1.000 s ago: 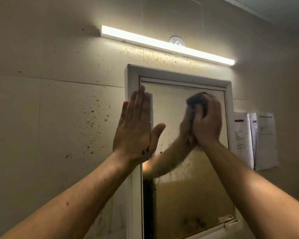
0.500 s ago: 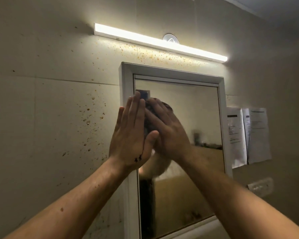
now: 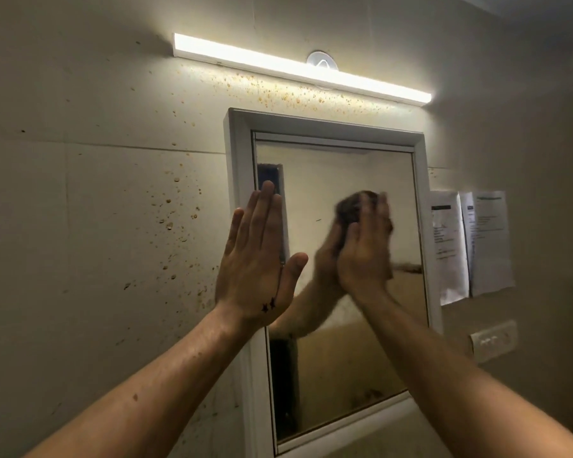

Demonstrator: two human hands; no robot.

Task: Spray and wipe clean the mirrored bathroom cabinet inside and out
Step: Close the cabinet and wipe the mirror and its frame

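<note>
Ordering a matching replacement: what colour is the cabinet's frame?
The cabinet frame is white, clearest in the head view.

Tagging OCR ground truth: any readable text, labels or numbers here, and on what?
Nothing is legible.
Left paper sheet: dark header bar and printed lines, too blurred to read.
Right paper sheet: printed lines, too blurred to read.
Mirrored cabinet, light bar: no text visible.

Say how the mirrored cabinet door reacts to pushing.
The white-framed mirrored cabinet door probably swings: the left hand lies flat at its edge, seemingly bracing it. Its glass looks rigid, likely slick and breakable under the right hand's dark cloth.
</note>
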